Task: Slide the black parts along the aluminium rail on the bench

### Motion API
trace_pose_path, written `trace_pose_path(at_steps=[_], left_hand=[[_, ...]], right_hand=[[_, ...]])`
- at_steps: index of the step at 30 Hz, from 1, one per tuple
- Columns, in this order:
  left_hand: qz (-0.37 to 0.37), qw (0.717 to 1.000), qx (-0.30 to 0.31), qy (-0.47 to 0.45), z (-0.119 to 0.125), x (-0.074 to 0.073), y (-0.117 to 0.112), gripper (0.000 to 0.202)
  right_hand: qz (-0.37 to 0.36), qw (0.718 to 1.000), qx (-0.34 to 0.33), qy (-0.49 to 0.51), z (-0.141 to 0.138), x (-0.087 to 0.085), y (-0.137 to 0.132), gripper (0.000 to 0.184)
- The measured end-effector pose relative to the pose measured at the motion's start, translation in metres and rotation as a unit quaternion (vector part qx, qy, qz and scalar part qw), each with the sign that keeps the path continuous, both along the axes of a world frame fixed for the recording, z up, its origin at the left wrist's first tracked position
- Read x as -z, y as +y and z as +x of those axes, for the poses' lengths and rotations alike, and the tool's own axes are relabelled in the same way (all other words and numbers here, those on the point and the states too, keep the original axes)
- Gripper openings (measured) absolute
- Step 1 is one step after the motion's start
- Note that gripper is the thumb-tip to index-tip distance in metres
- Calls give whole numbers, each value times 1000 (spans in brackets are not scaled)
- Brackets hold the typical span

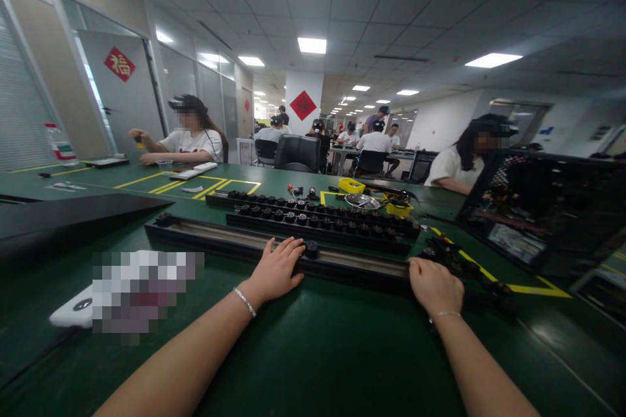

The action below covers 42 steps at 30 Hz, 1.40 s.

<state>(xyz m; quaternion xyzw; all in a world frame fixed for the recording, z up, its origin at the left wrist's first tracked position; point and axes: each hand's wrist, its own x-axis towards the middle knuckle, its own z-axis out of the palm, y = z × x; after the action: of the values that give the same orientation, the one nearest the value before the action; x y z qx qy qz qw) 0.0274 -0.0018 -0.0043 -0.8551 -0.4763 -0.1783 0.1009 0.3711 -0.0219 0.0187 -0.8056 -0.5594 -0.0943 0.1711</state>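
A long black rail [210,236] with a pale channel down its middle lies across the green table before me. My left hand [278,266] rests on it with the fingers stretched out flat, beside a small black round part [311,249] seated in the channel. At the rail's right end, my right hand [437,287] has its fingers curled round the edge; the fingertips are partly hidden. Behind lie two similar black rails, a nearer one [337,226] and a farther one [264,199], each lined with several black knob-like parts.
A white phone-like object [73,309], partly blurred, lies at left. Beyond the rails are a yellow bin [351,186] and a metal dish [362,202]. Black parts [452,254] lie at right near a dark screen [542,208]. People sit at left and right.
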Motion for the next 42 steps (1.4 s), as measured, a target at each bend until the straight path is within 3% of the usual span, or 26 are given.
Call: trace_pose_path(at_steps=[19,26,34,42], left_hand=[[-8,1000,-22,-4,8,0,-2,57],[14,999,-33,-1,14,4,-2,59],[20,999,-39,13,15,-1,-5,59],[20,999,-41,7,17,-1,-4,60]], right_hand=[[33,999,-4,13,1,4,2,45],[42,997,-70,-1,-16,5,1,39],[79,988,-134,-14,-24,12,4,38],[91,984,-149,-28,-30,17,7,40]])
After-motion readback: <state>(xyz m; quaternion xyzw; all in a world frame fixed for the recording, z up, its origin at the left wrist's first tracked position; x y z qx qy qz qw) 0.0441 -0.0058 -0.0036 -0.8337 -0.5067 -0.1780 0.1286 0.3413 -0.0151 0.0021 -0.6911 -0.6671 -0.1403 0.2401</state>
